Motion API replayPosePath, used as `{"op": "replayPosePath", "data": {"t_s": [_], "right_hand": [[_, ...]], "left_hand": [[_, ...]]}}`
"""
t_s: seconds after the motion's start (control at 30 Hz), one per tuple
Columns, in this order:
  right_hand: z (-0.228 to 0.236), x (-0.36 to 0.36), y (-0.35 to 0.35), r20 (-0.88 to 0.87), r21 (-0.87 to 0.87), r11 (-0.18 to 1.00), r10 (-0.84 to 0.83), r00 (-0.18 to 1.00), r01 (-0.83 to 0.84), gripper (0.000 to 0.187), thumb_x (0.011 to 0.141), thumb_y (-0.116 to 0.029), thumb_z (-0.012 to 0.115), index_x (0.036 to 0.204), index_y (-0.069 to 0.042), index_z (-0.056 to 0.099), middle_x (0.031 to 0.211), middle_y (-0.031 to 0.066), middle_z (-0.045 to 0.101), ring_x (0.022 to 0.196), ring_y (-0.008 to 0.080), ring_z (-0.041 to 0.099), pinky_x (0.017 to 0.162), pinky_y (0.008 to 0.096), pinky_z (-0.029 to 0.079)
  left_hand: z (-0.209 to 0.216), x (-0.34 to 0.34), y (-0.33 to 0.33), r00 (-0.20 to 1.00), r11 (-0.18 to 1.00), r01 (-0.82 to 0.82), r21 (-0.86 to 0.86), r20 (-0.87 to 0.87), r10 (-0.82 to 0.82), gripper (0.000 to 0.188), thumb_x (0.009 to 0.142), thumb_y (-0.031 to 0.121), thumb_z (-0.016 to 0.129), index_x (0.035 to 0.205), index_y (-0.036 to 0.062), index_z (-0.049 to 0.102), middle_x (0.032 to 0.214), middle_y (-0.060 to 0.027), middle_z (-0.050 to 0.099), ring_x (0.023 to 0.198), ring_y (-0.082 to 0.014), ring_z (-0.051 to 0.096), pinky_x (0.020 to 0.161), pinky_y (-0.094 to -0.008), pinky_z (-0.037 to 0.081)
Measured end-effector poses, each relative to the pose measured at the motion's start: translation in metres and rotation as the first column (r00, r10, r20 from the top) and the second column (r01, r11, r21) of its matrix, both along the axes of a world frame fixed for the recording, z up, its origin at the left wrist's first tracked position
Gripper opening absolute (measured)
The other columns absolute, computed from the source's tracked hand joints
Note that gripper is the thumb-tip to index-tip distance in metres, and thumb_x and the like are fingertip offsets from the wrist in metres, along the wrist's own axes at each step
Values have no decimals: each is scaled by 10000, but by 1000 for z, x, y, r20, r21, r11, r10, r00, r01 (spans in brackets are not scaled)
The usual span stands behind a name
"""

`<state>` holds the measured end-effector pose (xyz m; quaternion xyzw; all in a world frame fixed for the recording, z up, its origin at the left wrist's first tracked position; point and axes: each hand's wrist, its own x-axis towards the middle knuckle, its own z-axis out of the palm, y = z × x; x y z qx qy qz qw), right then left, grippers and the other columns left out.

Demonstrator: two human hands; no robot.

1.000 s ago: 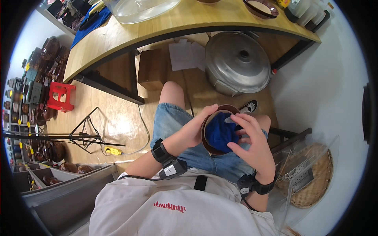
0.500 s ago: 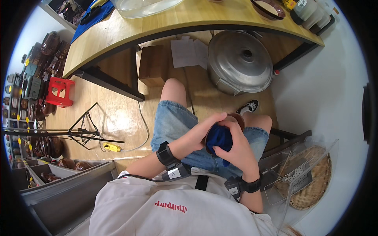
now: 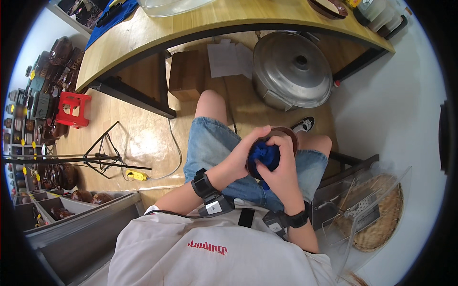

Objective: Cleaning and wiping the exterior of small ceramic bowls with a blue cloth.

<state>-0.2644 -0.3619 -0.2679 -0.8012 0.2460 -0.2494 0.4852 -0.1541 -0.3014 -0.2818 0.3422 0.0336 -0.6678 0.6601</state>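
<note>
Above my lap I hold a round brown pot (image 3: 293, 137), its mouth tipped toward me. My left hand (image 3: 241, 157) is wrapped round its left side. A bunched blue cloth (image 3: 265, 155) fills the mouth, and a bit of it hangs out below the near rim. My right hand (image 3: 282, 176) pinches this cloth between thumb and fingers at the opening. Both hands hide most of the pot's body, so its full shape cannot be made out.
Ahead is a wooden table (image 3: 200, 29); a large lidded metal pot (image 3: 291, 66) and a wooden block (image 3: 185, 78) stand under it. A red stool (image 3: 72, 109), a black tripod stand (image 3: 102, 159) and shelves of brown pots are at left. A wicker basket (image 3: 381, 224) lies at right.
My right fingers have drawn together on the cloth, which is more bunched up in the mouth. The pot has turned slightly in my hands, and my view has shifted a little.
</note>
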Motion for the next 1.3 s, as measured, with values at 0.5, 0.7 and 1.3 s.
{"op": "replayPosePath", "data": {"t_s": [0.5, 0.7, 1.3], "right_hand": [[9, 1, -19, -194, -336, 916, -296, 935, 220, 446, 593, -5, 651, 990, -109, 476, 933, 100, 444, 852, 302, 510, 702, 376, 431], [-2, 4, -15, -78, -271, 892, -394, 916, 361, 402, 635, -40, 664, 993, -89, 487, 933, 101, 471, 810, 311, 527, 681, 371, 450], [12, -30, -46, -186, 136, 969, 228, 956, -205, 319, 641, -123, 644, 937, -39, 562, 855, 92, 549, 807, 231, 550, 740, 302, 428]], "left_hand": [[12, -5, 1, 997, 996, -62, 68, 38, 60, 395, 870, 394, 413, 1104, 87, 496, 1015, -51, 565, 917, -159, 557, 797, -303, 455], [6, -14, -4, 969, 998, -20, -67, 244, 36, 436, 885, 371, 432, 1175, 47, 458, 1090, -55, 525, 993, -117, 493, 838, -255, 399], [3, 3, -16, 982, 991, 135, 20, 131, -136, 441, 877, 407, 434, 1149, 67, 500, 1072, -67, 573, 958, -171, 555, 824, -313, 449]]}}
